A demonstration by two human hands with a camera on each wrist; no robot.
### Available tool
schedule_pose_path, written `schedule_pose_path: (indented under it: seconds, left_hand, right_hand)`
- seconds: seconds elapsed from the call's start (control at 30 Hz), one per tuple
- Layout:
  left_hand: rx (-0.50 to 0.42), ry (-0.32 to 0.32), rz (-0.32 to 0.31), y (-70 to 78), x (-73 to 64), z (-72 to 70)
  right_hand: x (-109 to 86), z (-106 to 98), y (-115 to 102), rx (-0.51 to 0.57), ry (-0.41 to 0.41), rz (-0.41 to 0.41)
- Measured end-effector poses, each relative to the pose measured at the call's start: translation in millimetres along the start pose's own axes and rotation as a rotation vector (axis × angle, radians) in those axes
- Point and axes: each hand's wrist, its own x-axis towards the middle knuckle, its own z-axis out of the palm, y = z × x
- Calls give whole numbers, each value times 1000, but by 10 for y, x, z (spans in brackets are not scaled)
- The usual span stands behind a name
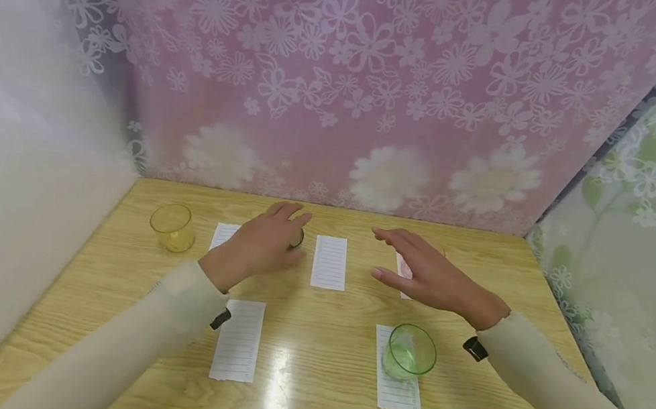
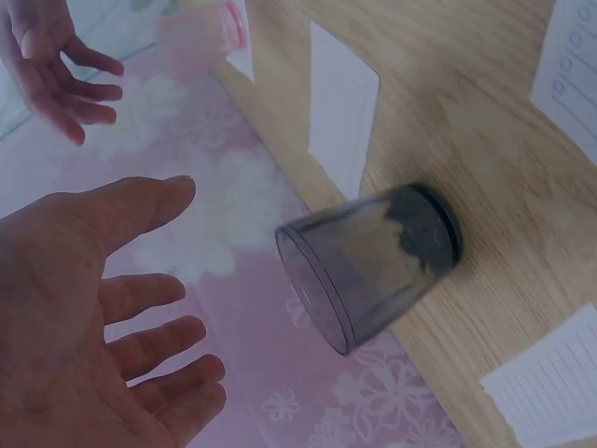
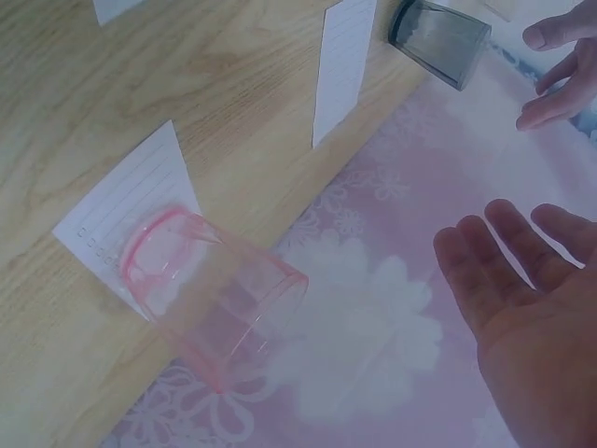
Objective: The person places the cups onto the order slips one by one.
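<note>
In the head view my left hand (image 1: 259,242) hovers over the back of the table, fingers spread loosely and holding nothing. A dark grey transparent cup (image 2: 368,266) stands upright just beyond that palm, apart from the fingers in the left wrist view. My right hand (image 1: 429,275) is held above the back right of the table with its fingers extended and thumb apart. Close to it stands a pink transparent cup (image 3: 224,289), its base over a lined paper slip (image 3: 103,210). The right hand hides most of this cup in the head view.
A green cup (image 1: 410,355) stands on a paper slip (image 1: 399,400) at front right. At back left is a yellow cup (image 1: 174,234). More lined slips lie at back middle (image 1: 330,263) and front left (image 1: 237,343). Floral cloth (image 1: 346,98) borders the table's back.
</note>
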Motion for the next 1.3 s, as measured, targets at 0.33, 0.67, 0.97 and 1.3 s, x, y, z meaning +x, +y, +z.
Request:
schedule_pose_path:
  seconds: [0.33, 0.67, 0.97, 1.3]
  left_hand:
    - [-44, -135, -103, -197, 26, -23]
    - [-72, -184, -161, -281, 75, -9]
    - [-52, -211, -156, -313, 126, 29]
    - [-50, -221, -156, -357, 144, 69]
  right_hand:
    - [244, 55, 72, -31, -95, 30]
    - [547, 202, 198, -1, -170, 52]
    - [707, 322, 283, -15, -188, 4]
    - [810, 410, 335, -32, -234, 23]
